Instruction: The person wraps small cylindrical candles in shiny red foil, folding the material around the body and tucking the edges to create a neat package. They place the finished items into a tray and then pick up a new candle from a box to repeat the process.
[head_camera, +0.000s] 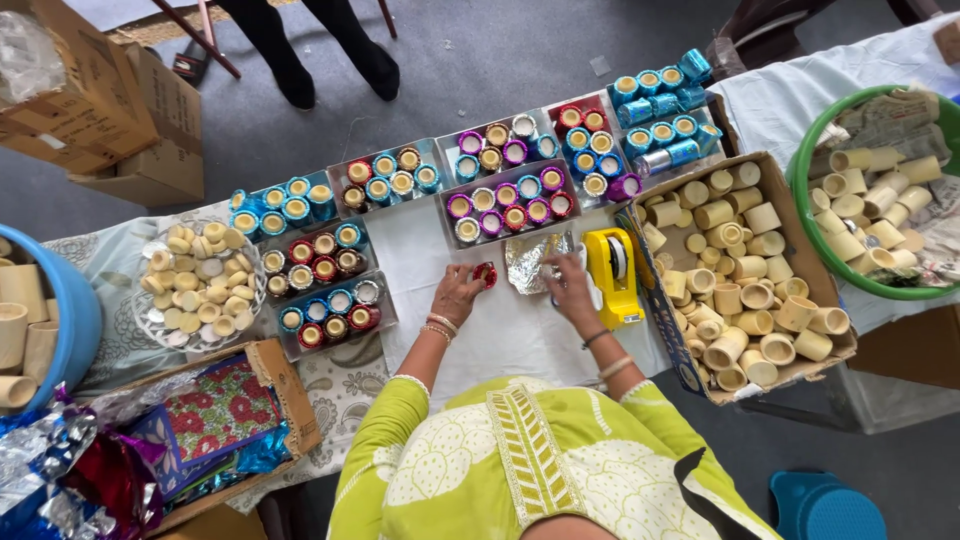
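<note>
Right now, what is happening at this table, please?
A person in a green patterned top works at a white-covered table. The left hand holds a small red foil-wrapped cup; the right hand rests on a silver foil sheet beside a yellow tape dispenser. Trays of wrapped cups stand ahead, and a cardboard box of plain cups to the right.

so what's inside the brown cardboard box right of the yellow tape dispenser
The brown cardboard box is heaped with plain cream cylindrical cups, some upright and some tipped over. The top layer covers the box floor and anything lower down, so neither can be seen.
</note>
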